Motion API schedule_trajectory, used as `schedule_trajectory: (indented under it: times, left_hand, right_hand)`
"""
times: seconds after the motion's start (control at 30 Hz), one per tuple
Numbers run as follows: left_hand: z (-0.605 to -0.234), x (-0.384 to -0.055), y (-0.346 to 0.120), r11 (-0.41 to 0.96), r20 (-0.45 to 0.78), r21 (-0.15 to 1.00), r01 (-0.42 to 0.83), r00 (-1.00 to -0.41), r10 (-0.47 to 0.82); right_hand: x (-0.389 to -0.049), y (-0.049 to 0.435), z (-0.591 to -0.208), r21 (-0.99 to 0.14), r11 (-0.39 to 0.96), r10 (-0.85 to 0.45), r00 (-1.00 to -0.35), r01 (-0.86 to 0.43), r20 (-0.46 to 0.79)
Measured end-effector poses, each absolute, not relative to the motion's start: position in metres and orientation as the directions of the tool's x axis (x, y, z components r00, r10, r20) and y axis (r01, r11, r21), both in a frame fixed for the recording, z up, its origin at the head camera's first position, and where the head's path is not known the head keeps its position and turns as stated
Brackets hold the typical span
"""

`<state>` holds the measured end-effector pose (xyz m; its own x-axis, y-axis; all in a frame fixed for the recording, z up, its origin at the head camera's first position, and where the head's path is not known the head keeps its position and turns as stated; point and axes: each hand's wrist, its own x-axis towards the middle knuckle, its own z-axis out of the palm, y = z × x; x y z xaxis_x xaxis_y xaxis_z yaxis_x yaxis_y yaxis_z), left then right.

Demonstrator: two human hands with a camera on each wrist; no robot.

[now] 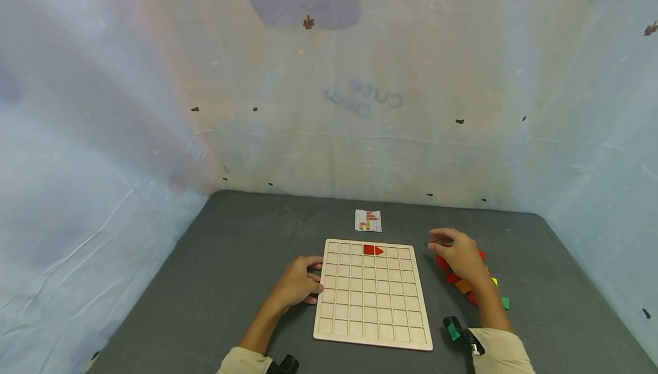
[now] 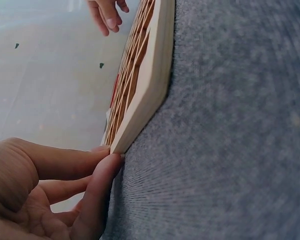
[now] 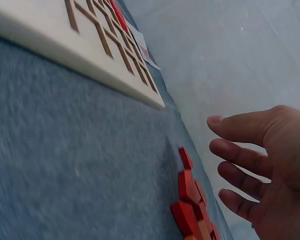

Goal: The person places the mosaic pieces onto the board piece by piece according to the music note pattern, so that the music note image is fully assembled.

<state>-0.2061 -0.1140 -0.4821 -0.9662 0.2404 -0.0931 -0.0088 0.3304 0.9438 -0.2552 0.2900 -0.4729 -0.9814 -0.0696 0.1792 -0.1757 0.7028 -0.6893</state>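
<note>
While left grip (image 1: 299, 282) holds board (image 1: 369, 301), red pieces (image 3: 188, 187) below right grip (image 1: 461, 255)

A strip of gray tabletop (image 1: 434, 294) gives your right hand (image 1: 458, 255) a lane between the wooden board (image 1: 371, 300) and the loose colored pieces (image 1: 463, 286). Your left hand (image 1: 296, 281) blocks the board's left edge — a hanging sheet (image 1: 329, 160) walls off the table's far side.
</note>
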Motion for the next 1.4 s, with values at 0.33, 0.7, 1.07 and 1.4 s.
schedule_trajectory:
  times: [0.33, 0.7, 1.07, 1.4]
  left_hand:
    - [-0.48, -0.206, -0.114, 0.331, -0.095, 0.944, -0.009, -0.965, 0.243]
    - [-0.48, -0.206, -0.116, 0.317, -0.094, 0.948, -0.01, -0.963, 0.252]
    - [-0.482, -0.205, -0.115, 0.322, -0.076, 0.947, 0.01, -0.964, 0.255]
    - [-0.48, -0.205, -0.116, 0.315, -0.086, 0.949, -0.001, -0.963, 0.256]
  right_hand:
    - [-0.252, 0.305, -0.475, -0.66, 0.747, 0.006, -0.992, -0.079, 0.126]
    - [-0.254, 0.312, -0.483, -0.621, 0.78, 0.002, -0.993, -0.073, 0.119]
    - [-0.254, 0.312, -0.481, -0.617, 0.783, 0.003, -0.992, -0.076, 0.125]
    - [-0.254, 0.313, -0.48, -0.617, 0.786, 0.009, -0.996, -0.051, 0.094]
